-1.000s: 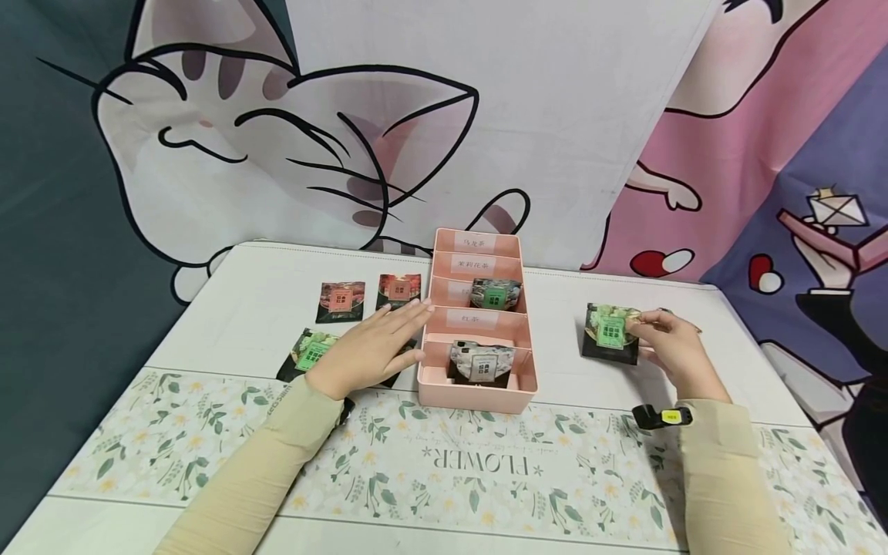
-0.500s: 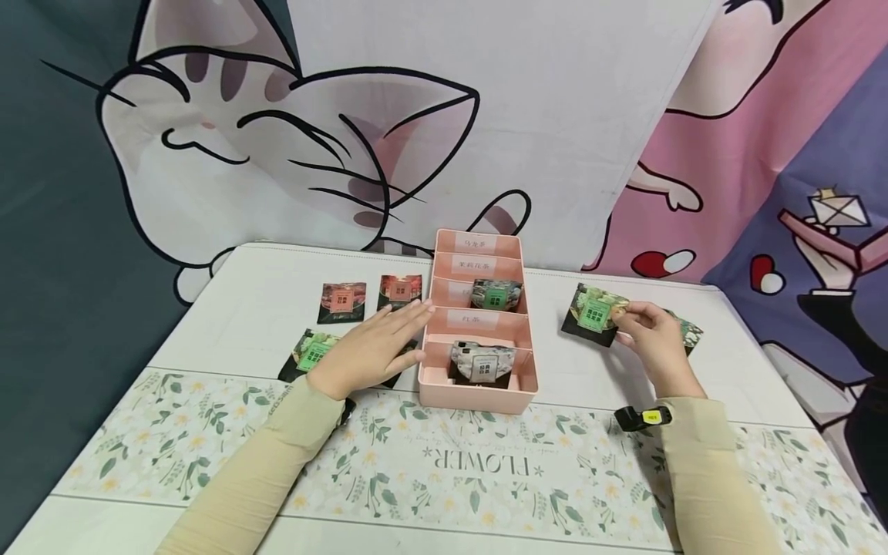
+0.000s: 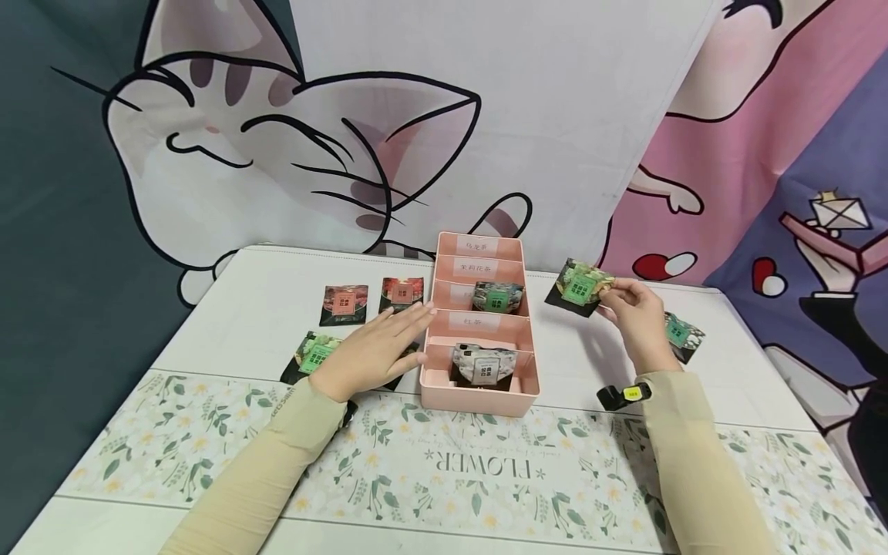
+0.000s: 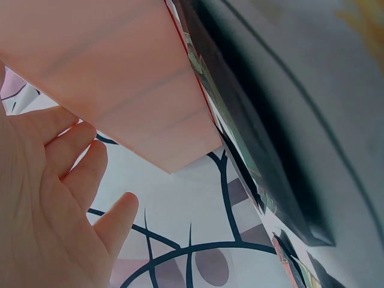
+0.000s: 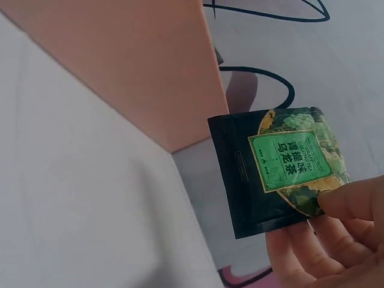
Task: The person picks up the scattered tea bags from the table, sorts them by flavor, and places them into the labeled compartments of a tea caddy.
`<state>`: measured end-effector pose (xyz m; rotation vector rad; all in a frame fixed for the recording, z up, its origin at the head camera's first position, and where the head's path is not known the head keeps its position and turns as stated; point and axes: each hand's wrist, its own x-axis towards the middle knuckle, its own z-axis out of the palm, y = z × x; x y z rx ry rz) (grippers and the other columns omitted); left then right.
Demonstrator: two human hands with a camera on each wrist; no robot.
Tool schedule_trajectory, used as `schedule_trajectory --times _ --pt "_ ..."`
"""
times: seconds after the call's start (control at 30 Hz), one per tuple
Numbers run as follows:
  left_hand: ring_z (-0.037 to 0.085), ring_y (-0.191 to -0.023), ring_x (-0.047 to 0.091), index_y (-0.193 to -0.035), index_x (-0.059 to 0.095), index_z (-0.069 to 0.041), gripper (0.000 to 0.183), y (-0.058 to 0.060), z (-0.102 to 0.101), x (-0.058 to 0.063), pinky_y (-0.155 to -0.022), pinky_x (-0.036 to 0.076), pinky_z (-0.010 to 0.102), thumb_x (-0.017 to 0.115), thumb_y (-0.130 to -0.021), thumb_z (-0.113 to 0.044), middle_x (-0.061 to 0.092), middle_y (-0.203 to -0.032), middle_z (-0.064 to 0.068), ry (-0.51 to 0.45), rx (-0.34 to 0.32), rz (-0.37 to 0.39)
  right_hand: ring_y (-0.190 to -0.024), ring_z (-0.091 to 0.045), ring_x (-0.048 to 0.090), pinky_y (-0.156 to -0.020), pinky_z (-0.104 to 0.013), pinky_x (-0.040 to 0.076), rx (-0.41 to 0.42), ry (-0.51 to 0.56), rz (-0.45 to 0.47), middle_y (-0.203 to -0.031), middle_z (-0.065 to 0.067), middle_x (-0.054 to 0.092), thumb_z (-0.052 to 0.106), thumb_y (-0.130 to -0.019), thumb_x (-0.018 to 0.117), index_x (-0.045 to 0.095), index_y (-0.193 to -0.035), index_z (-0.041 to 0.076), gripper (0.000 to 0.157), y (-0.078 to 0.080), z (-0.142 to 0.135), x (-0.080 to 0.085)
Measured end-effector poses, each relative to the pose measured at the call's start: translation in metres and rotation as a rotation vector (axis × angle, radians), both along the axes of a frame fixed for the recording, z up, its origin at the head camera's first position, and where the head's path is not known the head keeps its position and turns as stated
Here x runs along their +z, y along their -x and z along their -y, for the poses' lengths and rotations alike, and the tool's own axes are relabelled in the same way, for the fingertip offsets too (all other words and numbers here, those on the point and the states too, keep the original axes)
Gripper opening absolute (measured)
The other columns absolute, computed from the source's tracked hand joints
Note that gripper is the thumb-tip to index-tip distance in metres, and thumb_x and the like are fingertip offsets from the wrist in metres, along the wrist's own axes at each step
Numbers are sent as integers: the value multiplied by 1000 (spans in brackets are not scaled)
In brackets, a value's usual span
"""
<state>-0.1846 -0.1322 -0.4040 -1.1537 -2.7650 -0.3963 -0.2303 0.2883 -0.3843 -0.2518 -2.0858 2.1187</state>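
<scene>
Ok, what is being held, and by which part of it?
The right hand pinches a green-labelled packet by a corner of its patterned end, opposite the dark end. The left hand holds nothing.

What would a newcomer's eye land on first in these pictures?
Probably the huge cartoon cat printed on the backdrop, upper left in the head view. Next, the pink compartment box in the middle of the table, the left hand at its left side. Then the green-labelled packet pinched in the right hand, held up right of the box.
</scene>
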Motion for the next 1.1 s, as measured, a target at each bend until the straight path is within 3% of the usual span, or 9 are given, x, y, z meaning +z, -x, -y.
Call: schedule_trajectory --times 0.43,0.7,0.93,1.1 --pt "23 -153 23 -163 23 -14 68 0 1 -1 -127 16 46 42 -108 -49 23 -167 6 33 14 6 -86 -8 65 -80 -19 61 38 -37 -65 -90 1 66 -5 -96 61 59 -106 4 14 26 24 30" --pt "25 -153 26 -163 24 -14 68 0 0 -1 -127 15 45 45 -107 -47 24 -167 6 14 11 12 -84 -9 65 -78 -19 61 66 -73 -94 -88 2 63 -6 -96 59 56 -102 5 13 43 42 39" --pt "24 -153 25 -162 25 -13 68 0 0 -1 -127 17 47 47 -107 -47 24 -167 6 17 14 9 -84 -12 63 -85 -27 62 63 -103 -61 -97 -4 56 -1 -97 57 56 -102 4 7 54 55 48" --pt "23 -153 24 -163 24 -14 68 0 0 -1 -127 15 45 45 -107 -48 23 -167 5 25 14 11 -83 -13 64 -86 -28 62 85 -60 -25 -104 -7 53 1 -99 53 56 -103 2 5 63 64 54"
